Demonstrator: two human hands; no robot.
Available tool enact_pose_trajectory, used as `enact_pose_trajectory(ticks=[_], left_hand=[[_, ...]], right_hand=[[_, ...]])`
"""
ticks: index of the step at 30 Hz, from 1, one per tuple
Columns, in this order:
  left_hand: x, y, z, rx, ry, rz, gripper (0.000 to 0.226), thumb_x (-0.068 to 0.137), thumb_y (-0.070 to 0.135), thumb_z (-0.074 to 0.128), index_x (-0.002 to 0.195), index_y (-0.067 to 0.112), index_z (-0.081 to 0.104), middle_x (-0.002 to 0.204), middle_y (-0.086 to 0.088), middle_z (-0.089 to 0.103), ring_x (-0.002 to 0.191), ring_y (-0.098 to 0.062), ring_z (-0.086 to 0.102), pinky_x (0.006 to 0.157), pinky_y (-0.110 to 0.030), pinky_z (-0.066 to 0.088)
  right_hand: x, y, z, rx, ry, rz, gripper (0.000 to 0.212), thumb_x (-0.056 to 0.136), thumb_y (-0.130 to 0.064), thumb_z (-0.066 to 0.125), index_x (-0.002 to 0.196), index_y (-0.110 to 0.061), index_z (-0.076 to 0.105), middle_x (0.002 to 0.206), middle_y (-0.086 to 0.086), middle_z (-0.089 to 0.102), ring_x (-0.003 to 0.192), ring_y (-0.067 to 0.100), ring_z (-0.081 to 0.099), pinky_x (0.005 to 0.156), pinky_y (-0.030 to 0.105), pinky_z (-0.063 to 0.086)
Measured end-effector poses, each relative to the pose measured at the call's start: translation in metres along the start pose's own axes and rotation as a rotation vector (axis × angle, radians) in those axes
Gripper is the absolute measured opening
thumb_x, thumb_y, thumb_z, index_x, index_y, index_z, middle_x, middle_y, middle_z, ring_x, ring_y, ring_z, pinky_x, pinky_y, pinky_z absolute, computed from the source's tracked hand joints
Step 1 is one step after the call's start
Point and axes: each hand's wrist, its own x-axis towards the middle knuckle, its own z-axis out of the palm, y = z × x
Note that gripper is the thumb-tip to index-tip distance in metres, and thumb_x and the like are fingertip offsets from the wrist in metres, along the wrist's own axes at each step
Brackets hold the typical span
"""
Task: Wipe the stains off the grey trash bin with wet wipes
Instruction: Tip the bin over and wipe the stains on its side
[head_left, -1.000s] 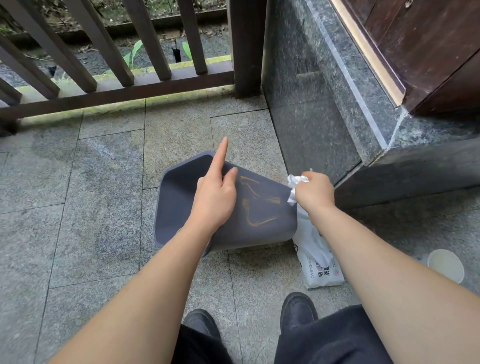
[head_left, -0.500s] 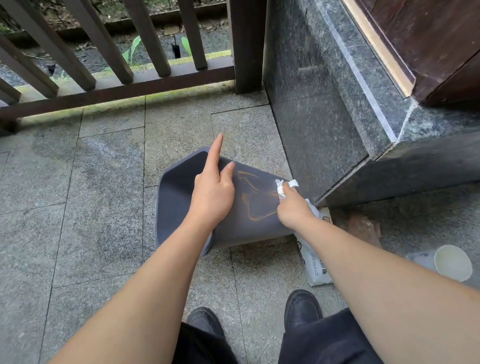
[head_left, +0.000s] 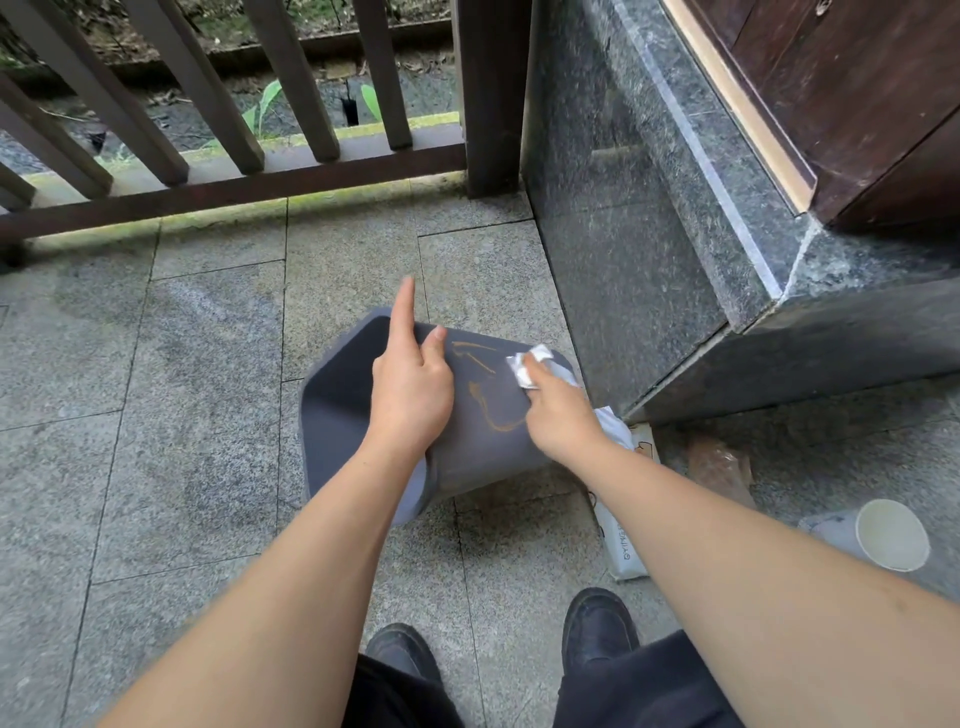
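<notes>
The grey trash bin (head_left: 483, 447) lies on its side on the stone floor, its opening facing left. Orange-brown stains (head_left: 488, 400) run across its upper side. My left hand (head_left: 410, 387) rests on the bin near the rim, index finger pointing straight out, the other fingers curled against the bin. My right hand (head_left: 558, 415) holds a crumpled white wet wipe (head_left: 527, 366) and presses it on the bin's surface at the right of the stains. The wipe pack (head_left: 621, 525) lies on the floor behind my right forearm, partly hidden.
A dark polished stone block (head_left: 649, 249) stands close to the right of the bin. A brown railing (head_left: 234, 176) closes the far side. A paper cup (head_left: 883, 535) and a brownish wrapper (head_left: 719, 467) lie at the right. My shoes (head_left: 597, 623) are below.
My right hand has moved from beside the bin's right edge onto its stained surface with the wipe. My left hand has kept its place on the bin.
</notes>
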Motion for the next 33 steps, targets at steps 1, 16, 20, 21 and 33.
enact_pose_trajectory(ticks=[1,16,20,21,33], left_hand=[[-0.001,0.000,0.001,0.008,-0.019,0.011,0.058,0.103,0.034,0.044,0.153,0.052,0.019,0.087,0.017,0.059,0.087,-0.016,0.055,0.074,-0.029,0.034],[0.005,-0.011,-0.008,-0.144,-0.080,0.084,0.048,0.100,0.061,0.032,0.147,0.050,0.037,0.124,0.045,0.043,0.107,0.036,0.036,0.088,0.005,0.027],[0.010,-0.012,-0.010,-0.106,-0.058,0.080,0.048,0.102,0.058,0.030,0.149,0.048,0.035,0.136,0.035,0.036,0.110,0.036,0.029,0.089,0.008,0.019],[0.011,-0.013,-0.011,-0.097,-0.053,0.072,0.048,0.103,0.057,0.030,0.150,0.047,0.034,0.137,0.034,0.035,0.113,0.033,0.026,0.089,0.006,0.017],[0.012,-0.017,-0.007,-0.099,-0.035,0.064,0.048,0.103,0.051,0.029,0.151,0.046,0.032,0.141,0.034,0.034,0.110,0.033,0.021,0.082,0.010,0.013]], right_hand=[[0.004,0.007,-0.003,-0.008,0.003,0.078,0.062,0.092,-0.010,0.041,0.147,-0.038,0.033,0.153,-0.005,0.035,0.130,0.026,0.045,0.080,0.016,0.022],[-0.013,-0.095,0.003,0.310,-0.096,-0.426,0.050,0.100,-0.032,0.030,0.149,-0.027,0.036,0.157,-0.007,0.033,0.145,0.007,0.025,0.120,0.032,0.021],[0.001,-0.065,0.010,0.257,-0.044,-0.329,0.046,0.103,-0.035,0.028,0.148,-0.029,0.037,0.158,-0.009,0.030,0.146,0.008,0.023,0.118,0.031,0.021],[0.006,-0.054,0.010,0.243,-0.017,-0.239,0.045,0.103,-0.035,0.029,0.147,-0.032,0.039,0.157,-0.008,0.031,0.145,0.013,0.028,0.115,0.032,0.025],[0.006,-0.043,0.000,0.098,0.027,-0.086,0.038,0.103,-0.029,0.033,0.137,-0.026,0.047,0.135,0.002,0.056,0.117,0.032,0.054,0.088,0.033,0.039]])
